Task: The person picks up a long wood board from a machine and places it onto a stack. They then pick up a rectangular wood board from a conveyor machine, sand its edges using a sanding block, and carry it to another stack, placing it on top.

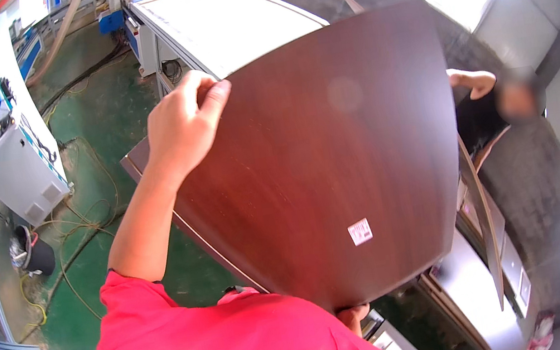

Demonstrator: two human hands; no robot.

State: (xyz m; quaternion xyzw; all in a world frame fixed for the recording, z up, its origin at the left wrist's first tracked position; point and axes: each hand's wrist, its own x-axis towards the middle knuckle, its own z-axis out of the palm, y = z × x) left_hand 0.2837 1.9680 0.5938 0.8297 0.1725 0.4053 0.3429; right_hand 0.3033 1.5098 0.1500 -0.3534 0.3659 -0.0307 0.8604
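A large dark reddish-brown wood panel (307,163), with a small white label (359,232) on its face, is tilted up in front of me. My left hand (188,120) grips its upper left edge, with the thumb over the face and the fingers curled round the edge. At the panel's lower edge, close to my body, my right hand (353,316) is closed round it; most of that hand is hidden. The pale edge of another brown board (134,160) shows under the panel at the left.
At the right, a co-worker's hand (474,81) is by the panel's edge. More boards (478,218) stand there. A long white-topped table (228,20) lies beyond. At the left are a control cabinet (23,173), a black bucket (36,256) and cables (88,222) on the green floor.
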